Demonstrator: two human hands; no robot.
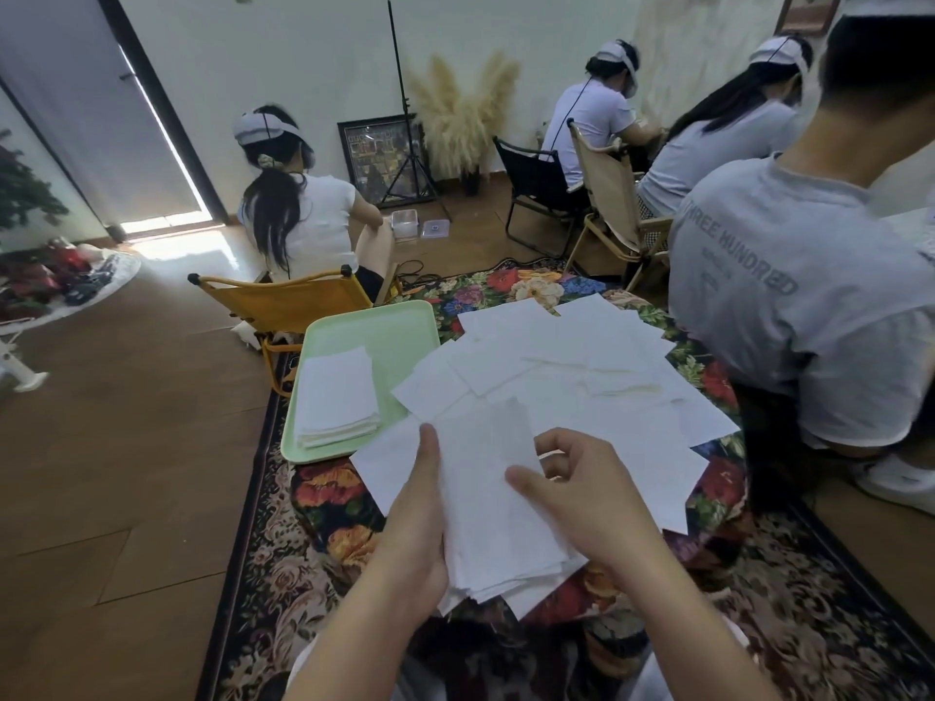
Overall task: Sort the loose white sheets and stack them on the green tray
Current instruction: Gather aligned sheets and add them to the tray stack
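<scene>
Loose white sheets (566,356) lie fanned over a small table with a floral cloth (329,498). At the table's left stands the green tray (399,331) with a neat pile of white sheets (338,397) on it. My left hand (415,518) grips a bundle of gathered sheets (496,518) from the left, thumb on top. My right hand (577,488) sits over the bundle's right side, its thumb on the top sheet and its fingers curled above it.
A person in a grey T-shirt (789,296) sits close at the table's right. A yellow folding chair (283,301) with another person stands just behind the tray. Patterned rug (268,574) underfoot, wooden floor (126,473) to the left.
</scene>
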